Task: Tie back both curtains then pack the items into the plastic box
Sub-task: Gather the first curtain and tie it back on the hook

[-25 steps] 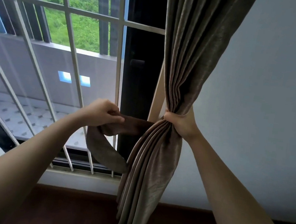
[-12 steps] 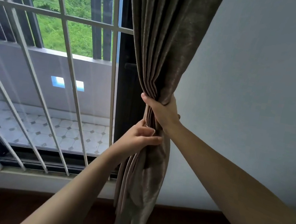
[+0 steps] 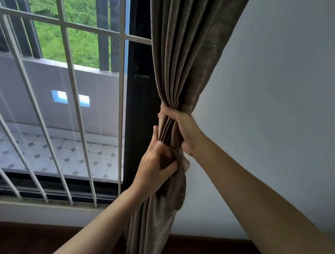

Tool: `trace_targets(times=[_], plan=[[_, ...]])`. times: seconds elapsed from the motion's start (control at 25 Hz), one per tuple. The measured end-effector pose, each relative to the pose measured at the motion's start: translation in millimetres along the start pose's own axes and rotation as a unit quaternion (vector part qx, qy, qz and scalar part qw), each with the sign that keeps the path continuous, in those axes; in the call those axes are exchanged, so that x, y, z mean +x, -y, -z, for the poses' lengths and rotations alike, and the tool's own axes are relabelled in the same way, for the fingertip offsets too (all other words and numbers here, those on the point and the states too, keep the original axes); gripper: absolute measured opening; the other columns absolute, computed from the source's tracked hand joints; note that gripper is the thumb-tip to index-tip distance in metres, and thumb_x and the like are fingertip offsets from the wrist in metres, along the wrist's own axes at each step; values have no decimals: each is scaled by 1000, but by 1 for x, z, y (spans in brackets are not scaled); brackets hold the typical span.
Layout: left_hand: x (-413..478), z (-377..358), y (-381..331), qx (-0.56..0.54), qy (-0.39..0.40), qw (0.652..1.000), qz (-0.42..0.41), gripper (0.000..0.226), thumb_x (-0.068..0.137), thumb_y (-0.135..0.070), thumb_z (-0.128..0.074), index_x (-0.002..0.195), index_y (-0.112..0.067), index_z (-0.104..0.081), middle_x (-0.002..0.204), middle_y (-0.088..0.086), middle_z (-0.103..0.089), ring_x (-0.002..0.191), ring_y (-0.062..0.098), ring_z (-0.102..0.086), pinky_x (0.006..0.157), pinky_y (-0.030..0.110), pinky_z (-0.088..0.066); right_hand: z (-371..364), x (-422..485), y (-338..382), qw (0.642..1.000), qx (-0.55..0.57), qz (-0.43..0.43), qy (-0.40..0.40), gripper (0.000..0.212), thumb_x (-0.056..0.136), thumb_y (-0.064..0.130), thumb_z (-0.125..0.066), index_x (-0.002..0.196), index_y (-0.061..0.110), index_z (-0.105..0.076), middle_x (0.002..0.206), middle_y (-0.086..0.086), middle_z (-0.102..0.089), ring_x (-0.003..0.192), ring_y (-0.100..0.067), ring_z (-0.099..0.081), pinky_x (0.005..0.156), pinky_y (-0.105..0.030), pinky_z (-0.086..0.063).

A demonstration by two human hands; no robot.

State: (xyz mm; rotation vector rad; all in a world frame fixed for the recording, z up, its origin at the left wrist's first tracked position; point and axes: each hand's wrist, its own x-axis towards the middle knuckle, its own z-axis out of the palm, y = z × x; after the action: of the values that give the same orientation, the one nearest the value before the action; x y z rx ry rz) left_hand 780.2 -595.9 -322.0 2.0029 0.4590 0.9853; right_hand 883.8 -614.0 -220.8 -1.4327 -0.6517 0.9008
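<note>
The curtain (image 3: 186,53) is running out past the upper edge and dropping below the lower one, so you are seeing only its middle stretch. The fingers of your right hand (image 3: 185,129) are wrapping behind the folds and are hidden there; only the thumb and the back of the hand are showing. The tie-back strip (image 3: 179,187) is mostly buried under your left hand (image 3: 156,168), with just a loose brown end hanging out beside the folds. How it is passing round the bundle cannot be made out. Both forearms are being cut off by the lower edge.

You are looking at one curtain, one strip and two hands.

Your right hand is reaching in from the lower right and clamping the gathered curtain into a tight bundle, thumb lying across the window side. Your left hand is sitting just beneath it, fingers curled and pinching the strip against the folds, one finger pointing up along the fabric. The curtain is hanging in front of the dark window frame (image 3: 139,122), between the white window bars (image 3: 75,95) and the grey wall (image 3: 285,101).
</note>
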Motion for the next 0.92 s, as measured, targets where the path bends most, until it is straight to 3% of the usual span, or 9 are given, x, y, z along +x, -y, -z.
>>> trace_targets(times=[0.04, 0.12, 0.28, 0.36, 0.48, 0.6, 0.72, 0.84, 0.92], plan=[[0, -1, -7, -31, -24, 997, 63, 43, 75, -12, -72, 106, -3, -45, 142, -29, -25, 119, 9, -52, 78, 15, -47, 1, -1, 0, 1000, -6, 0, 13, 36, 82, 36, -68, 110, 13, -61, 100, -5, -66, 100, -22, -63, 96, -37, -50], [5, -3, -14, -71, -57, 986, 142, 61, 69, -20, -77, 109, -11, -32, 136, -8, -46, 98, 7, -62, 67, 12, -47, 2, -4, 1, 999, -17, 3, 40, 32, 84, 34, -66, 105, 11, -63, 94, -5, -65, 93, -21, -63, 94, -37, -52], [20, -5, -19, -65, -62, 980, 179, 112, 61, -41, -82, 143, -32, -6, 104, -3, -64, 85, 11, -66, 76, 25, -54, 2, -10, 7, 995, -50, -1, 87, 27, 86, 34, -64, 104, 14, -64, 97, -4, -68, 94, -19, -66, 92, -32, -52], [22, -15, -24, -36, -106, 972, 208, 109, 63, -41, -81, 144, -33, -8, 104, -2, -63, 89, 15, -64, 83, 33, -53, 4, -12, 9, 988, -99, 2, 115, 29, 87, 36, -62, 107, 15, -63, 103, -5, -69, 99, -19, -66, 92, -31, -52], [26, -26, -29, -19, -162, 952, 261, 83, 68, -33, -78, 136, -20, -34, 104, 5, -67, 95, 23, -65, 85, 31, -50, 15, -16, 16, 973, -144, -1, 183, 40, 82, 34, -68, 117, 16, -61, 116, -6, -67, 108, -20, -64, 92, -32, -52], [27, -29, -30, 19, -179, 940, 289, 67, 70, -35, -77, 125, -11, -48, 103, 10, -67, 99, 28, -63, 81, 29, -44, 47, -10, 24, 905, -353, -1, 237, 62, 77, 15, -73, 133, 11, -48, 136, -10, -53, 125, -25, -51, 104, -37, -44], [28, -28, -27, 26, -169, 942, 288, 69, 69, -34, -77, 125, -8, -47, 103, 12, -67, 99, 30, -62, 83, 33, -48, 77, -7, 14, 788, -604, -7, 119, 87, 73, 19, -77, 145, 16, -27, 137, -6, -48, 120, -21, -47, 93, -26, -41], [27, -28, -26, 28, -160, 948, 274, 68, 69, -31, -77, 125, -7, -48, 103, 12, -67, 99, 30, -62, 83, 33, -48, 87, -5, -10, 746, -651, 66, 125, 44, 81, 22, -69, 124, 17, -57, 104, 1, -58, 95, -14, -47, 69, -14, -34], [23, -28, -25, 21, -152, 954, 257, 70, 67, -37, -78, 125, -8, -49, 102, 10, -68, 97, 28, -63, 84, 34, -50, 85, -1, -16, 721, -675, 149, 54, 22, 87, 17, -61, 109, 16, -66, 87, 2, -48, 88, -17, -49, 61, -16, -30]])
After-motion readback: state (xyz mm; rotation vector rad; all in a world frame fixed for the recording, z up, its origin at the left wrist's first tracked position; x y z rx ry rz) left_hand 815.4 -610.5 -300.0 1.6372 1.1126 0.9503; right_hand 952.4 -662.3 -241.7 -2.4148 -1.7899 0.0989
